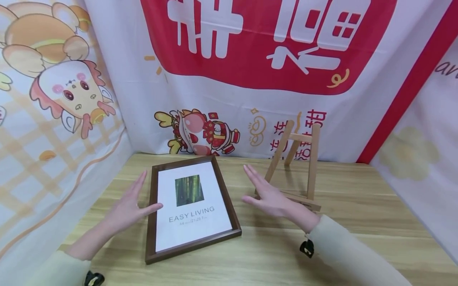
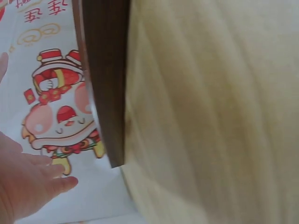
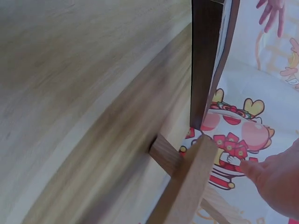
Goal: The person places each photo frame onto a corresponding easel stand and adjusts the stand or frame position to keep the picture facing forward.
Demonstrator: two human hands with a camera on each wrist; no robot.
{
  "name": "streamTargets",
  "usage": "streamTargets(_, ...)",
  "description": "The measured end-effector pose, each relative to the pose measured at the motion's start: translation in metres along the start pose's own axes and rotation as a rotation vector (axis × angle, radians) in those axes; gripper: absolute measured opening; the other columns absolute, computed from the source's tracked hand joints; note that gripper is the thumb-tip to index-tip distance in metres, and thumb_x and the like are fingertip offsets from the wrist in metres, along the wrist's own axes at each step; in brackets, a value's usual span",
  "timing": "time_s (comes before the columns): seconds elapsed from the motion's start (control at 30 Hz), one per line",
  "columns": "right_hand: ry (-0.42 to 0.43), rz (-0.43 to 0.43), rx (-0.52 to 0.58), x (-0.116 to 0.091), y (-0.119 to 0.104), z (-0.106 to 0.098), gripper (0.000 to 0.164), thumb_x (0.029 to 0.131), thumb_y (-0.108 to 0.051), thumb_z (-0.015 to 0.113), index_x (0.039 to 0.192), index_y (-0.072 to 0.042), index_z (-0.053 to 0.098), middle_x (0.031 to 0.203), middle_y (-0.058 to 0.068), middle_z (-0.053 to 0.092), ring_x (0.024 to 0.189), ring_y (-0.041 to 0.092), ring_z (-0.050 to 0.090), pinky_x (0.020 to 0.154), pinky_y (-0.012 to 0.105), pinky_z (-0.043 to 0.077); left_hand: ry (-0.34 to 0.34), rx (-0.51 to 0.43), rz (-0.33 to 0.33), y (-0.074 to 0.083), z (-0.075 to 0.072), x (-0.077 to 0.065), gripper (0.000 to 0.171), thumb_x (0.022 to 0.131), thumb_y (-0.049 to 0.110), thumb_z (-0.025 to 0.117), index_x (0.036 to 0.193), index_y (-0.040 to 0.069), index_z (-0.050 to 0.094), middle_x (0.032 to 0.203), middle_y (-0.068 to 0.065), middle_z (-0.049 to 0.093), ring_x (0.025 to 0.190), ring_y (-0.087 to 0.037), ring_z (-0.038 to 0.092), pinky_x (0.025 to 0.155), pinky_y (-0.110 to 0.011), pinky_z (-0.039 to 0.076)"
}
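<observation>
Pale sleeves (image 1: 352,246); hands spread wide: left hand (image 1: 127,208) near picture frame (image 1: 193,234), right hand (image 1: 267,197) near wooden easel (image 1: 313,167).

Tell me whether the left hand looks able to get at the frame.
Probably yes: the open left hand hovers by the left edge of the frame, with nothing visible between them.

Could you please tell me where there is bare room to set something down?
The tabletop is bare right of the wooden easel, towards the right wall cloth, and nearer the person, between the picture frame and the right sleeve. It is crowded at the frame's left edge, beside the left hand, and between frame and easel, where the right hand hovers.
</observation>
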State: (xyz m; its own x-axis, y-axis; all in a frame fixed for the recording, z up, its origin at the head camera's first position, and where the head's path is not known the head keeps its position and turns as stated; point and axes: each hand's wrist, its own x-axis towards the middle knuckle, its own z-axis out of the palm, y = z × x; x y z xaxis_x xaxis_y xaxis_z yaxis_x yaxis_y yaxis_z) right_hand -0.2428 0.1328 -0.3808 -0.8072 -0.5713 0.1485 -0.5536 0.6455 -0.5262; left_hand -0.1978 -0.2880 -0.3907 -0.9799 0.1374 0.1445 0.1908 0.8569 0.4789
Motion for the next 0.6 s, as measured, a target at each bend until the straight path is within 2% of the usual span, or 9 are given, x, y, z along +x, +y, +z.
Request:
streamTargets(0.13,0.010,0.006,0.098,0.010,0.000,0.007,0.086,0.095,-0.054,0.052,0.154,-0.038,-0.009,0.160,-0.010,-0.008,0.146,0.022,0.005,0.114,0.052,0.016,-0.014,-0.103,-0.020,-0.009,0.004,0.002,0.115,0.083,0.054,0.071,0.155,0.020,-0.013,0.158,-0.026,0.001,0.136,-0.056,0.016,0.100,-0.075,0.022)
streamTargets(0.23,0.012,0.009,0.166,0.017,-0.002,0.013,0.087,0.095,-0.050,0.055,0.154,-0.038,-0.008,0.160,-0.009,-0.006,0.146,0.021,0.005,0.115,0.050,0.013,-0.010,-0.168,-0.021,-0.017,0.008,0.004,0.113,0.084,0.046,0.074,0.156,0.022,-0.011,0.157,-0.028,0.007,0.136,-0.055,0.019,0.098,-0.075,0.023)
streamTargets(0.37,0.007,0.003,0.228,0.026,-0.002,0.021,0.088,0.096,-0.045,0.057,0.154,-0.036,-0.008,0.161,-0.005,-0.004,0.147,0.027,0.005,0.115,0.052,0.012,-0.003,-0.271,-0.006,-0.025,0.012,0.007,0.112,0.084,0.036,0.076,0.156,0.020,-0.008,0.155,-0.032,0.013,0.135,-0.054,0.022,0.099,-0.073,0.026)
streamTargets(0.43,0.009,0.011,0.252,0.030,-0.003,0.023,0.089,0.095,-0.047,0.058,0.154,-0.036,-0.008,0.161,-0.005,-0.004,0.147,0.027,0.006,0.115,0.051,0.012,-0.004,-0.319,0.008,-0.028,0.014,0.009,0.112,0.084,0.030,0.078,0.157,0.018,-0.006,0.154,-0.033,0.013,0.135,-0.055,0.022,0.101,-0.072,0.026)
streamTargets(0.6,0.011,0.003,0.340,0.041,-0.005,0.032,0.095,0.092,-0.043,0.064,0.156,-0.030,-0.005,0.162,0.001,-0.002,0.145,0.027,0.012,0.115,0.049,0.016,-0.016,-0.390,0.023,-0.036,0.020,0.014,0.113,0.082,0.022,0.080,0.157,0.018,-0.005,0.152,-0.035,0.015,0.135,-0.055,0.022,0.101,-0.071,0.026)
